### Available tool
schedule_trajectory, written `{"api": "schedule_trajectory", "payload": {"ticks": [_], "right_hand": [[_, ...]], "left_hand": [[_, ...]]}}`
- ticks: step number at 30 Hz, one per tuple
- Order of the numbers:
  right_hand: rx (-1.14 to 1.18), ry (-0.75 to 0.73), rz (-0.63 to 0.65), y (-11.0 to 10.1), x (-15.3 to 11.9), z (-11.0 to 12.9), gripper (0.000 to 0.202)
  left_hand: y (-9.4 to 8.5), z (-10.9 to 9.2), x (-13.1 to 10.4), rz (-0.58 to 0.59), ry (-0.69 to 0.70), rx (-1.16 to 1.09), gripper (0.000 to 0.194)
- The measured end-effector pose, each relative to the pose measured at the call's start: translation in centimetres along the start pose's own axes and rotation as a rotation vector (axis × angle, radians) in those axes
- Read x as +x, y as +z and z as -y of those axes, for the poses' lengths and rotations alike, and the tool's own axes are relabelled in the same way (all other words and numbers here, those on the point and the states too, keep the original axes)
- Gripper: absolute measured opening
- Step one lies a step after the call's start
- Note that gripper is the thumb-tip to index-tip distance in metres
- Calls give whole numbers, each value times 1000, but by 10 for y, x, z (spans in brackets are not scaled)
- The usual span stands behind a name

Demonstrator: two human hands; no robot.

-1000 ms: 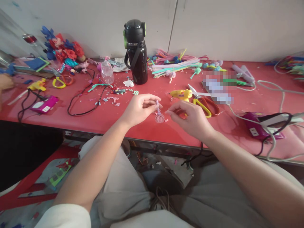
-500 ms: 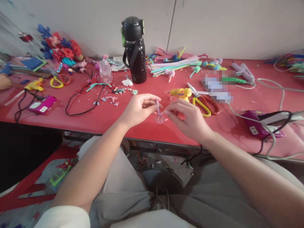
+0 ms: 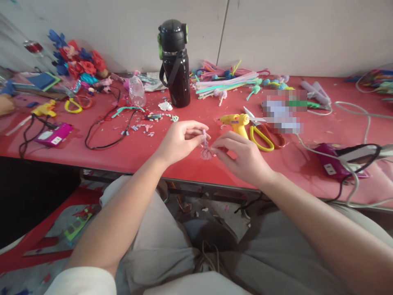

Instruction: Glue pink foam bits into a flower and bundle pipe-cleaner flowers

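Loops — below left grip, beside right grip

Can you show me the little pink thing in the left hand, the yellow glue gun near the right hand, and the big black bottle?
Pink thing (image 3: 206, 153): head view, on its looped bottom end.
Yellow glue gun (image 3: 233, 119): head view, on its body.
Black bottle (image 3: 181, 92): head view, on its lower side.

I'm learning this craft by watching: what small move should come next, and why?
Perhaps gently adjust the pink looped pipe-cleaner piece with the right hand: its fingertips are right beside the loops, while the left hand holds the stem.
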State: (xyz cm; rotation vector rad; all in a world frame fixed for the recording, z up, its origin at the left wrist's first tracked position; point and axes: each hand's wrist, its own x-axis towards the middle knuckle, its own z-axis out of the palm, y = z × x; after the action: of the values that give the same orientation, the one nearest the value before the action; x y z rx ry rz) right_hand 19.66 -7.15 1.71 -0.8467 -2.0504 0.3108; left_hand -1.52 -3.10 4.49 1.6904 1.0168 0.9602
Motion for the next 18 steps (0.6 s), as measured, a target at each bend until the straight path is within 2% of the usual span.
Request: {"api": "schedule_trajectory", "payload": {"ticks": [18], "right_hand": [[-37, 32, 13, 2, -3, 1, 15]], "left_hand": [[1, 3, 1, -46, 10, -20, 17]]}}
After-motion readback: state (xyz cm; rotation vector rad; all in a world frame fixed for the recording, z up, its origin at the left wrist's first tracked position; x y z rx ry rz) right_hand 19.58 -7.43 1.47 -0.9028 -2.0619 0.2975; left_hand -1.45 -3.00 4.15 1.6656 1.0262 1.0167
